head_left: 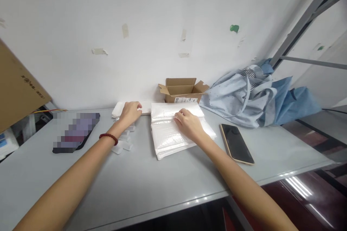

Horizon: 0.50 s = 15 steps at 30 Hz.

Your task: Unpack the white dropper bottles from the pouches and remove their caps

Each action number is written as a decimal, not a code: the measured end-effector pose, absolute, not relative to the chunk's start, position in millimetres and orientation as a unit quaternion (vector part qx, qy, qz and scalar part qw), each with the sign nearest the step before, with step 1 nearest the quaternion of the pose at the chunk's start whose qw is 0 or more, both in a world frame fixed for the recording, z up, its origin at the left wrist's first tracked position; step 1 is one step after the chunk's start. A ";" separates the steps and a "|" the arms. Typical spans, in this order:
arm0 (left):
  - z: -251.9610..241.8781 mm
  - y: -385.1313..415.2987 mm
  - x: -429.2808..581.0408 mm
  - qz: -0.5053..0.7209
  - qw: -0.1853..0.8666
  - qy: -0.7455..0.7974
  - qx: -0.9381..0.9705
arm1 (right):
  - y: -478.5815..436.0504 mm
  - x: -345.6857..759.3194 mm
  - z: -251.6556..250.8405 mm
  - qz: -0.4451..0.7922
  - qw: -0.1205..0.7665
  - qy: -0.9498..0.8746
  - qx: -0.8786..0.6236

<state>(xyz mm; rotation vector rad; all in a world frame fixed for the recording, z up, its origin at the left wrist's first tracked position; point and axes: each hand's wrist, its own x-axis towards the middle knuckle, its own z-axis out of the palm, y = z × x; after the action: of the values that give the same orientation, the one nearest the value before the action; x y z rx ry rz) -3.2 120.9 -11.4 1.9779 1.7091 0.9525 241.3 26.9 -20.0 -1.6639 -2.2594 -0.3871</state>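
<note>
A stack of white padded bubble mailers (pixel 168 139) lies in the middle of the table. My right hand (pixel 188 124) rests on the top mailer, its bent fingers closed at the flap edge. To the left, my left hand (pixel 130 113) hovers over or touches a low stack of white cards or paper (pixel 118 109). Its fingers are curved, with a gap between fingertip and thumb, and nothing shows between them. Several small clear plastic pieces (pixel 127 145) lie below my left wrist, partly hidden by the hand and forearm.
An open cardboard box (pixel 181 89) stands behind the mailers against the wall. A phone (pixel 236 143) lies to the right, below light blue cloth bags (pixel 244 97). At left are a dark, blurred-out device (pixel 78 131) and a large carton (pixel 21 86). The grey table (pixel 151 187) ends at its front edge.
</note>
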 end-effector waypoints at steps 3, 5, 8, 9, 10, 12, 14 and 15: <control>-13.9 136.5 -14.4 0.279 0.147 0.595 0.739 | 27.8 241.5 -22.8 -0.151 0.184 -0.790 -0.565; -16.7 143.4 -18.8 0.247 0.132 0.588 0.759 | 29.0 242.5 -24.8 -0.153 0.198 -0.794 -0.554; -19.9 148.3 -22.6 0.213 0.109 0.581 0.778 | 30.4 243.7 -26.3 -0.149 0.208 -0.798 -0.546; -20.7 148.5 -23.0 0.204 0.100 0.581 0.782 | 30.5 243.8 -26.5 -0.148 0.210 -0.798 -0.546; -21.4 148.0 -23.0 0.195 0.090 0.583 0.784 | 30.5 243.7 -26.5 -0.148 0.213 -0.797 -0.546; -22.9 145.2 -21.6 0.182 0.067 0.591 0.783 | 30.0 243.4 -26.4 -0.147 0.221 -0.796 -0.545; -23.4 141.1 -19.3 0.177 0.042 0.599 0.780 | 29.3 243.3 -26.4 -0.141 0.226 -0.796 -0.543; -22.6 139.0 -18.5 0.178 0.028 0.602 0.778 | 29.1 243.4 -26.5 -0.138 0.228 -0.797 -0.543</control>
<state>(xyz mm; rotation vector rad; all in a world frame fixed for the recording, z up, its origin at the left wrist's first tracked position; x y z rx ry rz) -18.5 139.0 -22.6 2.4006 1.8597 0.5501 243.4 29.1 -26.5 -1.4953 -2.1946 -0.3794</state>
